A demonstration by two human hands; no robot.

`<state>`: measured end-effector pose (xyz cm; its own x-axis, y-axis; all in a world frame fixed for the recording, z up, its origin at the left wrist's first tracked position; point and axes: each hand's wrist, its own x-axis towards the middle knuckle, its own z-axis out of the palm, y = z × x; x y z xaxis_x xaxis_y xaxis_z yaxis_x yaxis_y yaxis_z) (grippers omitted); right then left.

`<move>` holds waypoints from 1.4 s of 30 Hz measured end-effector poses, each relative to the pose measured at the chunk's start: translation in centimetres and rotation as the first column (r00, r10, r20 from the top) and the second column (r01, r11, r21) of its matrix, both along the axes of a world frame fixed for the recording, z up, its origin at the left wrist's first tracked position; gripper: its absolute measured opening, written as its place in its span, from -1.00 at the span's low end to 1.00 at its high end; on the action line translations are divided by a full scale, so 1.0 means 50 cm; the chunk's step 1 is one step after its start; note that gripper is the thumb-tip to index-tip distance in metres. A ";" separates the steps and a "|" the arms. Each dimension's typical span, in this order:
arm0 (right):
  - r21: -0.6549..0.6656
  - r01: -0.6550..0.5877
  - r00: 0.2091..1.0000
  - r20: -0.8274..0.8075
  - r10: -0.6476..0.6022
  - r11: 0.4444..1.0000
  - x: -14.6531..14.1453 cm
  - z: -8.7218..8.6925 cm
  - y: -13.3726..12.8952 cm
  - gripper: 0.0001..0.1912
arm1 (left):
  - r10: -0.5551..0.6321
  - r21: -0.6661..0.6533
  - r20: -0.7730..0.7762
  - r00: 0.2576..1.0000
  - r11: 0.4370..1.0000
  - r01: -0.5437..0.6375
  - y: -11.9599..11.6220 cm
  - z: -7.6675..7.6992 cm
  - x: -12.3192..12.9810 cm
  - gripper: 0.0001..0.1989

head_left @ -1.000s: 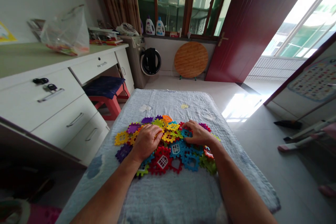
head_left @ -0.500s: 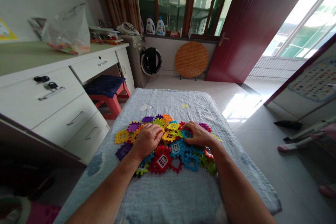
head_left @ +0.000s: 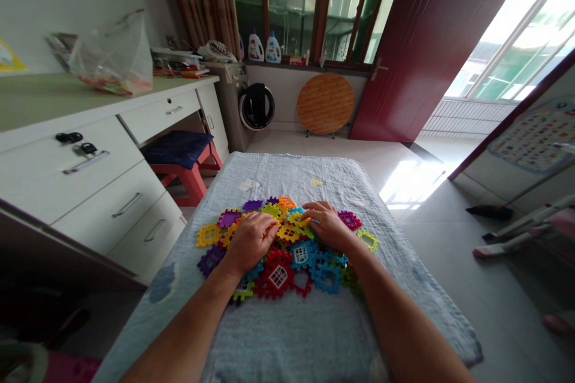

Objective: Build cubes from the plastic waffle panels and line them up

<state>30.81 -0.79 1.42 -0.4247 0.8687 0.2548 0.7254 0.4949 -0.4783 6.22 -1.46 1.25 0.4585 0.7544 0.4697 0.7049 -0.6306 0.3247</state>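
Note:
A heap of colourful plastic interlocking building blocks with toothed edges lies on the cloth-covered table [head_left: 287, 335]. My left hand [head_left: 252, 240] rests over the left-centre of the heap with its fingers curled closed; what they hold, if anything, is hidden. On the other side, my right hand [head_left: 330, 226] pinches the edge of a yellow building block [head_left: 300, 219], which looks tilted. Nearer to me lie a red block [head_left: 276, 275] with a white window insert and blue blocks [head_left: 327, 275]. A purple block [head_left: 349, 219] and a lime-green frame block [head_left: 368, 240] lie right of my right hand.
A white desk [head_left: 99, 167] with drawers stands to the left, holding a plastic bag [head_left: 114, 60]. Beyond the table are a red stool [head_left: 191, 182], a washing machine [head_left: 233, 105] and a round wooden board [head_left: 326, 103]. A dark red door [head_left: 417, 42] stands at right.
My right hand has moved left and slightly up, from the blue blocks to the yellow block, uncovering the lime-green frame block. My left hand has stayed nearly still.

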 end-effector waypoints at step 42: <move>-0.045 0.193 0.981 -0.002 -0.193 0.980 0.075 0.035 -0.012 -0.54 | 0.345 -0.114 0.008 0.938 0.933 -0.342 0.043 -0.008 -0.058 -0.70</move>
<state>34.57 -1.40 3.17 -0.2465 0.9447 0.2164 0.8022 0.3242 -0.5013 3.32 0.71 0.83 0.1502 0.9109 0.3842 0.8623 -0.3108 0.3997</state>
